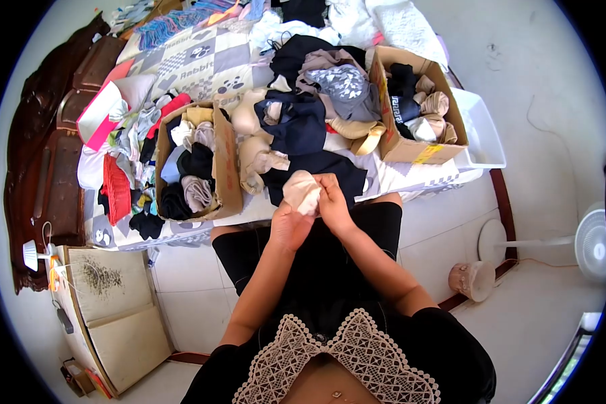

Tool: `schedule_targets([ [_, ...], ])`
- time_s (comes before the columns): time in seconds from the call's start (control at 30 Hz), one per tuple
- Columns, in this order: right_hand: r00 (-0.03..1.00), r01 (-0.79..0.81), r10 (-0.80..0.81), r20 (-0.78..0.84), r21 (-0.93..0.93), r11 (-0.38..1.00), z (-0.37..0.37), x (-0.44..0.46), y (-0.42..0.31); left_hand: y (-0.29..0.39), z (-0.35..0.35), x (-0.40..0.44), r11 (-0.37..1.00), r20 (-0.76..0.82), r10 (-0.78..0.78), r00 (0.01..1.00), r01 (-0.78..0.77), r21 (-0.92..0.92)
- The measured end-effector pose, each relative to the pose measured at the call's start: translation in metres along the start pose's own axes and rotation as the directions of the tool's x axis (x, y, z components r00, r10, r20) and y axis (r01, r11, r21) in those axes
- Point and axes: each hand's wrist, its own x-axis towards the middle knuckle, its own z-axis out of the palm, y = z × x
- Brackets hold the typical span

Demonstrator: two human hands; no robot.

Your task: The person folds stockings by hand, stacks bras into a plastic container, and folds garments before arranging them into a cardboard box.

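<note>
Your left hand point(291, 227) and right hand point(332, 202) grasp a soft cream fabric piece point(301, 191), crumpled dark-navy garments point(304, 126) lying beyond, open brown cardboard boxes point(228, 168) flanking them

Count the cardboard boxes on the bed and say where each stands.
2: the left box, on the wooden headboard side, and the right box, beside the white plastic bin. Heaped clothes could hide others.

Both forearms point(384, 268) reach forward and converge. The left hand point(291, 227) is cupped; the right hand point(332, 203) (slightly farther forward) bends its fingers point(326, 183) inward, just beside the left.
</note>
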Motion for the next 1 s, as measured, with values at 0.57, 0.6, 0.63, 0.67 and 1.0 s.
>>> schedule_targets([
  [0.57, 0.939, -0.279, 0.339, -0.061, 0.441, 0.853, -0.058, 0.008, 0.005, -0.016, 0.004, -0.001, 0.67, -0.018, 0.05, 0.999, -0.02, 0.742],
  [0.6, 0.934, -0.245, 0.325, -0.149, 0.395, 0.885, -0.072, 0.019, 0.014, -0.016, 0.003, -0.001, 0.669, -0.015, 0.046, 0.999, -0.019, 0.743],
  [0.63, 0.93, -0.144, 0.262, -0.259, 0.4, 0.905, -0.087, 0.031, 0.003, -0.014, 0.004, -0.002, 0.659, -0.045, 0.044, 0.998, 0.005, 0.752],
  [0.67, 0.923, -0.02, 0.105, -0.371, 0.225, 0.974, -0.107, 0.046, 0.007, -0.013, 0.003, -0.002, 0.65, -0.077, 0.043, 0.996, 0.031, 0.759],
  [1.0, 0.623, 0.054, -0.488, -0.611, -0.589, 0.806, -0.24, 0.177, -0.005, -0.013, -0.014, -0.002, 0.641, -0.147, 0.022, 0.989, 0.099, 0.761],
])
